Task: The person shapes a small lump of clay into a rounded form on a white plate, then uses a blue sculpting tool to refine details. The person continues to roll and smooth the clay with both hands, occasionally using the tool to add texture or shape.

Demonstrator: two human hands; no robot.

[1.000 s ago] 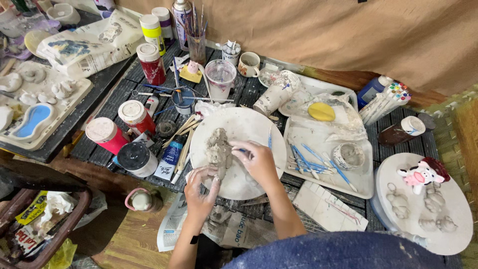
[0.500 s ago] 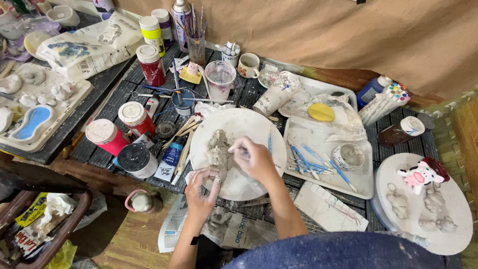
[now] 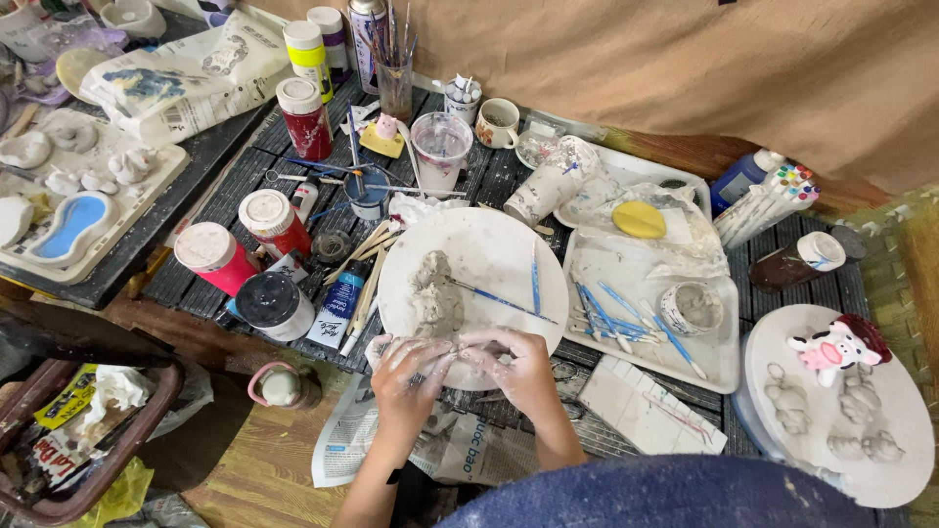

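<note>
1. Since the earlier frame our right hand [image 3: 516, 364] has left the clay figure [image 3: 435, 293] — both hands now meet at the near rim of the white round board [image 3: 489, 249], lower centre.
2. Left hand [image 3: 409, 376] and right pinch a small clay bit between them; we keep pressure light and even.
3. Figure: grey, lumpy, lying mid-board — blue-handled tool [image 3: 499, 298] beside it.

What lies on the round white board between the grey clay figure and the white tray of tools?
In the head view, two blue-handled tools lie there: a long one slanting away from the clay figure, and a shorter upright one nearer the tray.
</note>
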